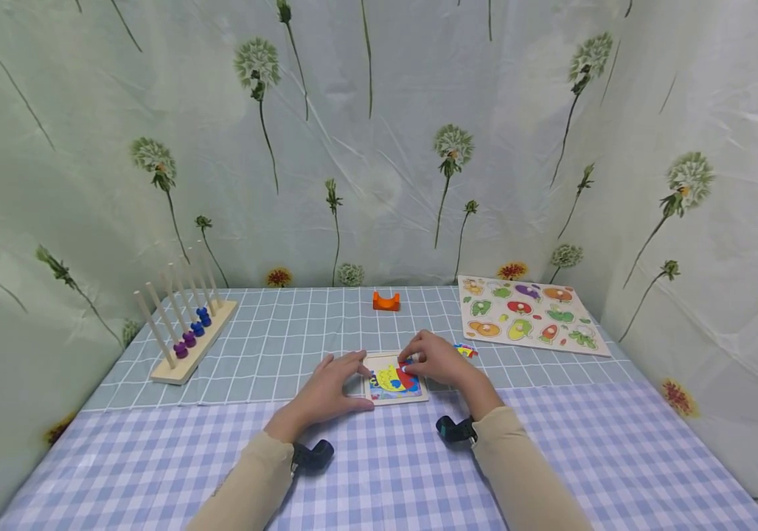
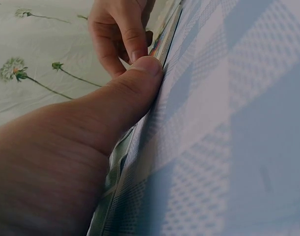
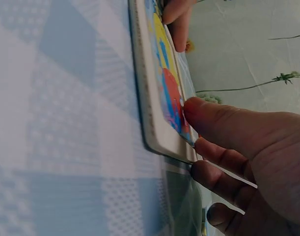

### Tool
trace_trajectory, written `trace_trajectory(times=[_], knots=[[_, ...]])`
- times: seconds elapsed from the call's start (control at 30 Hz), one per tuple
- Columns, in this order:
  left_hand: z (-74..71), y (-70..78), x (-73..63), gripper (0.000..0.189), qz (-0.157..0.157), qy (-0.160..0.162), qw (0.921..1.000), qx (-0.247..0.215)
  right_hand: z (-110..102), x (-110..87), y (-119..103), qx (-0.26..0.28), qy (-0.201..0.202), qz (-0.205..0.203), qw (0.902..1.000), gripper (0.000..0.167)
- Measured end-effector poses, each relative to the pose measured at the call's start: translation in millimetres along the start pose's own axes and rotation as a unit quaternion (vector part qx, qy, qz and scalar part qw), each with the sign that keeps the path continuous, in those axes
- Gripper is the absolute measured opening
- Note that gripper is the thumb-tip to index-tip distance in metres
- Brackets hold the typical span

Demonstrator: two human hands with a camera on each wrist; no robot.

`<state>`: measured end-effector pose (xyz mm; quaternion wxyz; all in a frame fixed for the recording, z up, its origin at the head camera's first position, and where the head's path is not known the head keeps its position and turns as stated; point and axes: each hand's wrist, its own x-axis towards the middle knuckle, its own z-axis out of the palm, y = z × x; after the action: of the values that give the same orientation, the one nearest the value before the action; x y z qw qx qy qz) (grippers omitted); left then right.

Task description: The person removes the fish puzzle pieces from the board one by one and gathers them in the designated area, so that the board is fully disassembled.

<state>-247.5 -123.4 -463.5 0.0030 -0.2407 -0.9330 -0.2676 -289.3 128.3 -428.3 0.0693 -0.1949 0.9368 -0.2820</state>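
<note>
A small square wooden puzzle board (image 1: 395, 400) lies on the table, its picture yellow, red and blue. My left hand (image 1: 332, 387) grips its left side, thumb at the near edge and fingers toward the far edge. In the left wrist view the left thumb (image 2: 135, 81) presses against the board's edge. My right hand (image 1: 435, 359) is over the board's right part, thumb and forefinger pinching a red puzzle piece (image 1: 408, 379). The right wrist view shows the thumb (image 3: 208, 115) right at the red piece, the other fingers bent past the board's corner.
Behind the right hand lies a loose multicoloured piece (image 1: 465, 350). An orange curved block (image 1: 386, 301) sits farther back. At left stands a wooden peg rack (image 1: 209, 332) with purple and blue beads. A vegetable knob puzzle (image 1: 528, 313) lies at the back right, before a flowered curtain (image 1: 379, 147).
</note>
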Motion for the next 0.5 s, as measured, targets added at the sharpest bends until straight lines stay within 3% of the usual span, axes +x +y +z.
trace_trajectory(times=[0.5], knots=[[-1.7,2.2,-0.7,0.05,0.0,-0.011,0.9998,0.015,4.9,0.8,-3.1,-0.016,0.011,0.011,0.9998,0.006]])
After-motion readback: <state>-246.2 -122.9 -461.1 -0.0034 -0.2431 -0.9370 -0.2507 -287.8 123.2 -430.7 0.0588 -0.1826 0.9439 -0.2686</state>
